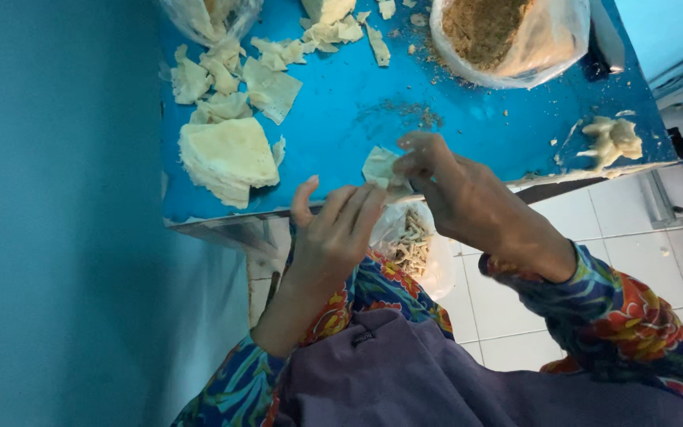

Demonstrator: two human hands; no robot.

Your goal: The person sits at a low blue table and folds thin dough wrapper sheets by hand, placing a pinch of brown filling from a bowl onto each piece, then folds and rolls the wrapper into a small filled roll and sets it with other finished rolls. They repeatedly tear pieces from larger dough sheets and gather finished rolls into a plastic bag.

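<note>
Brown filling in plastic bag (515, 39), wrapper (379, 168) in right hand (468, 198)

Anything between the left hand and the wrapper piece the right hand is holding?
Nothing visible. The right hand pinches the small pale wrapper piece over the blue table edge; the left hand sits open just below it, fingers close, with only open air between them.

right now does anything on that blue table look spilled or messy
Yes. Brown crumbs lie scattered on the blue table beside the bag of brown filling, and torn wrapper scraps are strewn near the neat wrapper stack. A dough lump is smeared at the edge.
</note>
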